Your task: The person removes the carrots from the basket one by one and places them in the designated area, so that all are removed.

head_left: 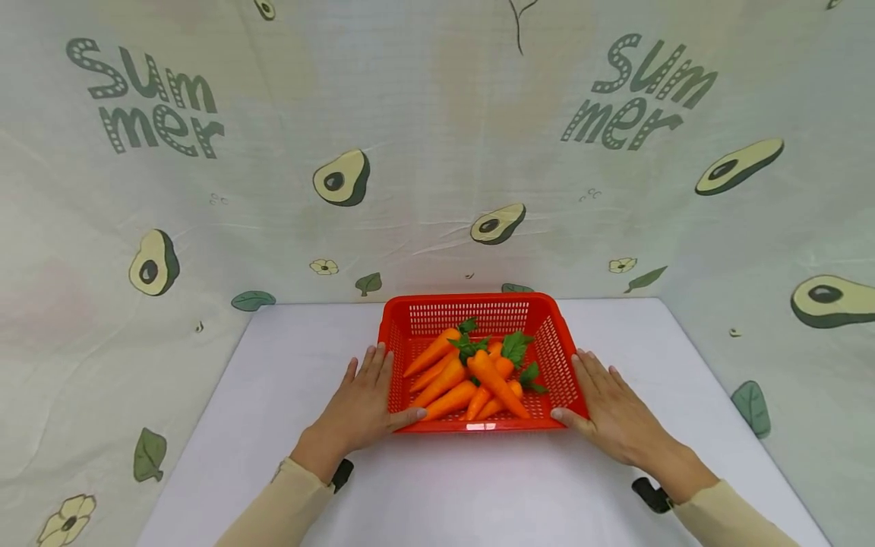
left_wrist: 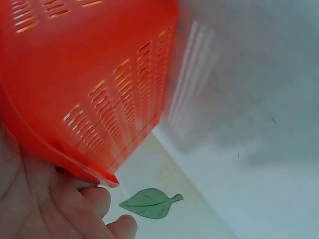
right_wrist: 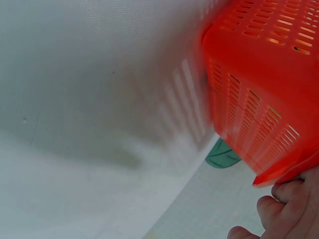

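Note:
A red plastic basket (head_left: 478,425) with slotted walls is at the far middle of the white table. Several orange carrots (head_left: 447,376) with green leafy tops lie in it, heaped over one another. Along the basket's left side my left hand (head_left: 362,403) lies with straight fingers, its thumb over the near left corner of the rim. My right hand (head_left: 615,414) mirrors it on the right side, thumb at the near right corner. Both wrist views show fingers against the outside of the rim, beneath its lip; the thumbs are hidden there.
The white table (head_left: 478,494) extends in front of the basket and to both sides. Behind it hangs a pale cloth (head_left: 417,99) printed with avocados, leaves and lettering, which also closes off the left and right. The basket's back edge is close to the cloth.

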`<state>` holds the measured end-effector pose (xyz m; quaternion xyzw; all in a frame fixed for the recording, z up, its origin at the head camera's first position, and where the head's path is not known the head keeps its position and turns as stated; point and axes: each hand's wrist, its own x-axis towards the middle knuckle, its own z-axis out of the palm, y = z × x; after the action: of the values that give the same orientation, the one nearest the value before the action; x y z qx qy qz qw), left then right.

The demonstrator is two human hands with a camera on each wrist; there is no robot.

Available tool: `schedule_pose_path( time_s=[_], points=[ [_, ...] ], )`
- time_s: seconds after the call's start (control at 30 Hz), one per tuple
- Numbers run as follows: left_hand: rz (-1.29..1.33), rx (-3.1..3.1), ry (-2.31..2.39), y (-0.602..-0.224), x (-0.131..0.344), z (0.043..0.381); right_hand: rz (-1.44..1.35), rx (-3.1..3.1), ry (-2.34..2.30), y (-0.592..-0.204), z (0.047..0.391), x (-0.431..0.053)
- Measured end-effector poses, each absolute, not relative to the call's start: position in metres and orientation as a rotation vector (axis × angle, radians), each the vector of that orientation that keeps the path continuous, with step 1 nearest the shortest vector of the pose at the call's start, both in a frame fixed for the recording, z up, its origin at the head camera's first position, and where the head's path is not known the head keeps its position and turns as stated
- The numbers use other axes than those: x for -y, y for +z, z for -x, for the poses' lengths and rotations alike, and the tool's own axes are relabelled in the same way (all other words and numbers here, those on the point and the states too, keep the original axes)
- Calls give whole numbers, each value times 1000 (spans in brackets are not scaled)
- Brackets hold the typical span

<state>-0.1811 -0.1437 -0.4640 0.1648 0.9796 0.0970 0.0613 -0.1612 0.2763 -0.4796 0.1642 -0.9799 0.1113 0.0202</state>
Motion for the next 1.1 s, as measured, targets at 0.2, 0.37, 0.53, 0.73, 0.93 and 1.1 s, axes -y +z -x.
schedule_pose_path(
  time_s=[0.2,0.37,0.53,0.73,0.93,1.1],
  points=[
    [-522,-2972,246,-462,143,180,-502,3019,374,-481,157,-277],
    [-592,-2983,164,-459,141,180,-485,3049,375,-479,154,-278],
    [-820,-3040,96,-453,135,185,-475,3049,369,-477,153,-279],
    [-1160,-3079,29,-435,109,205,-468,3053,349,-476,154,-279],
    [-1365,-2980,-173,-414,68,231,-467,3056,339,-474,154,-278],
    [-1453,-2879,-353,-411,41,244,-472,3051,345,-476,154,-278]
  ],
)
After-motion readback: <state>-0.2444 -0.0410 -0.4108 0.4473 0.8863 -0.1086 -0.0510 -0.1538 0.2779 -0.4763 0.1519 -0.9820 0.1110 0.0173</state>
